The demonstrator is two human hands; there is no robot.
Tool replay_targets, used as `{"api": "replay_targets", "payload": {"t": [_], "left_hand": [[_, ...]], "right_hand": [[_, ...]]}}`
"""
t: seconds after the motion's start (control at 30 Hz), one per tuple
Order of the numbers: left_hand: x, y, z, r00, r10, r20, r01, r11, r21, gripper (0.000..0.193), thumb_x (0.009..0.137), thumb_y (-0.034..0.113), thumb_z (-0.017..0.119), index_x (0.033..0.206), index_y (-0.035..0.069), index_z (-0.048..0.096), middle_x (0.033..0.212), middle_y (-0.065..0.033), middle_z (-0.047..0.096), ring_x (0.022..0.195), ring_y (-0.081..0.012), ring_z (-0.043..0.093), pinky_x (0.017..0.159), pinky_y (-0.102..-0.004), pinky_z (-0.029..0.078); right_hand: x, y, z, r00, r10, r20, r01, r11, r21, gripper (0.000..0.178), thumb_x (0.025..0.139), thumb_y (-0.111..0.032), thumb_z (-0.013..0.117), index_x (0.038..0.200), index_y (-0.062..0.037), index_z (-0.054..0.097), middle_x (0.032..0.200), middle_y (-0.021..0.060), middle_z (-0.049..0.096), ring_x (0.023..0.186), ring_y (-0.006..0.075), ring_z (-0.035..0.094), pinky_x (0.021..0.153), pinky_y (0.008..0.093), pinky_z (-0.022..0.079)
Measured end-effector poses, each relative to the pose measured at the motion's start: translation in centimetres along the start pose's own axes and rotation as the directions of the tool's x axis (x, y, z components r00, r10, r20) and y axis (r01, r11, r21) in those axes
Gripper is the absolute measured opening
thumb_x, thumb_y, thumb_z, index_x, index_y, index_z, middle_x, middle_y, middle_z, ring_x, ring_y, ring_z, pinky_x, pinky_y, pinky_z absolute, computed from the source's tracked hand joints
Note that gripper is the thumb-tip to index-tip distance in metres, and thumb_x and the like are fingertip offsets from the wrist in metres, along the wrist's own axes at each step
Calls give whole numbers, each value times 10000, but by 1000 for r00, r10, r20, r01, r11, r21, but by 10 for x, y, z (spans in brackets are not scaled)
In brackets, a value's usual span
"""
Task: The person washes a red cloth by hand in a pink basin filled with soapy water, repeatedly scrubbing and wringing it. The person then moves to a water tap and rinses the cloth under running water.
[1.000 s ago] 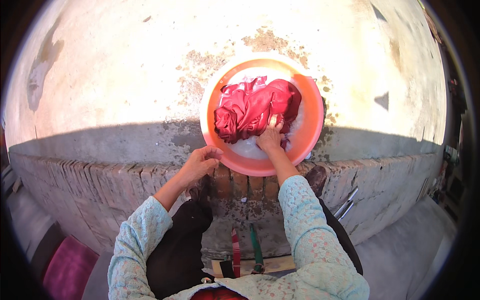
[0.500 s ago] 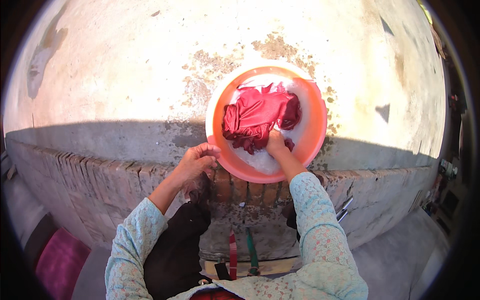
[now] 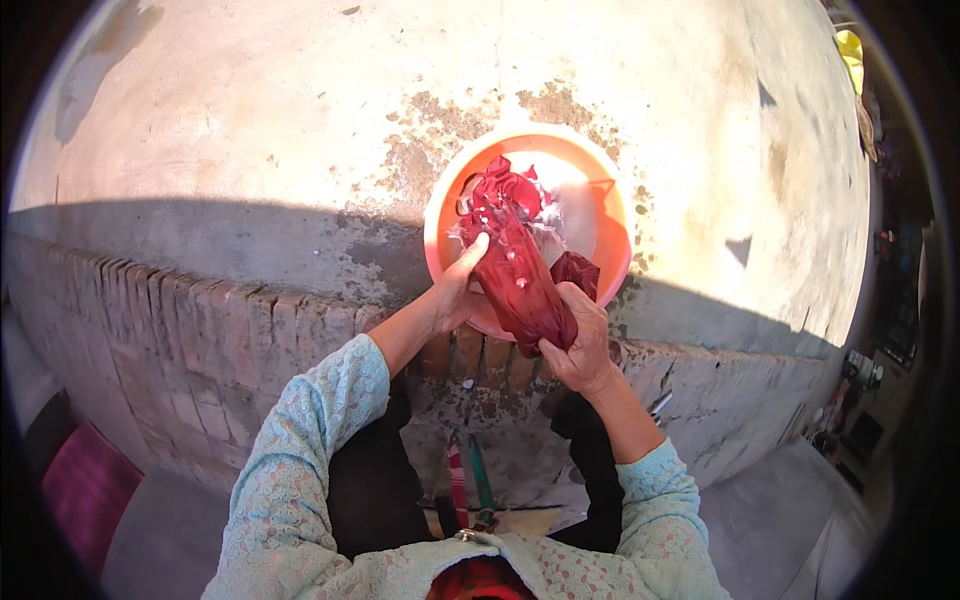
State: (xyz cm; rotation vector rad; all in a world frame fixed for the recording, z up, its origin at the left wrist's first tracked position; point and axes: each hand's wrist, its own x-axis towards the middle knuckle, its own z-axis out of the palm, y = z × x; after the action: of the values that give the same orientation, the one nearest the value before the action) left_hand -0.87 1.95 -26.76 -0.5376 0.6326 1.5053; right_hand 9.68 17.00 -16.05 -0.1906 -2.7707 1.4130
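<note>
A wet dark red cloth (image 3: 515,270) with flecks of white suds stretches between my hands over an orange-pink plastic basin (image 3: 618,240). My right hand (image 3: 582,345) grips its near end, thumb and fingers closed around a fold. My left hand (image 3: 460,288) holds the cloth's left side, thumb on top and fingers out of sight beneath it. The cloth's far part hangs down into the basin, where foamy water shows beside it. Whether the cloth is one garment or more, I cannot tell.
The basin stands on a pale concrete surface (image 3: 250,140), beside a raised brick edge (image 3: 230,310). Damp patches mark the concrete around it. Below the edge are a red-and-white strip (image 3: 457,480) and a green strip (image 3: 482,475). A magenta thing (image 3: 90,490) lies at lower left.
My left hand has moved from beside the basin onto the cloth. My right hand has come out of the suds, and the cloth is lifted and drawn lengthwise toward me.
</note>
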Motion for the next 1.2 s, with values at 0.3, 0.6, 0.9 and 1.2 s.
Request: {"api": "replay_targets", "payload": {"t": [0.3, 0.6, 0.9, 1.2], "left_hand": [[62, -39, -14, 847, 531, 4, -531, 847, -16, 384, 847, -1, 590, 1214, 63, 498, 1075, -78, 600, 932, -190, 602, 799, -351, 531], [31, -35, 21, 871, 490, 10, -490, 870, 61, 221, 896, 225, 546, 1042, 60, 567, 948, -33, 582, 872, -122, 563, 798, -276, 473], [19, -27, 1, 924, 350, -153, -372, 916, -151, 211, 872, 117, 559, 1074, 54, 561, 988, -51, 612, 883, -125, 588, 770, -280, 498], [12, -9, -18, 948, 193, -253, -112, 947, 302, 744, 841, 232, 592, 1431, 68, 170, 1429, -123, 260, 1284, -265, 306, 956, -528, 340]], "right_hand": [[-10, 11, 91, 739, 480, -473, -212, 831, 514, 748, 760, -251, 723, 1302, 14, 282, 1302, 139, 356, 1175, 236, 401, 1002, 350, 311], [-3, 97, 93, 727, 682, 78, -105, -3, 995, 327, 866, -124, 594, 1174, -48, 514, 1073, 58, 582, 943, 165, 580, 820, 304, 495], [9, 85, 128, 710, 602, -366, -386, 766, 513, 270, 795, -149, 672, 1001, 11, 604, 948, 52, 634, 873, 145, 585, 807, 294, 457], [3, 220, 57, 685, 699, -206, -611, 705, 360, 800, 726, -452, 710, 1204, 121, 421, 1273, 271, 370, 1122, 310, 459, 944, 355, 379]]}}
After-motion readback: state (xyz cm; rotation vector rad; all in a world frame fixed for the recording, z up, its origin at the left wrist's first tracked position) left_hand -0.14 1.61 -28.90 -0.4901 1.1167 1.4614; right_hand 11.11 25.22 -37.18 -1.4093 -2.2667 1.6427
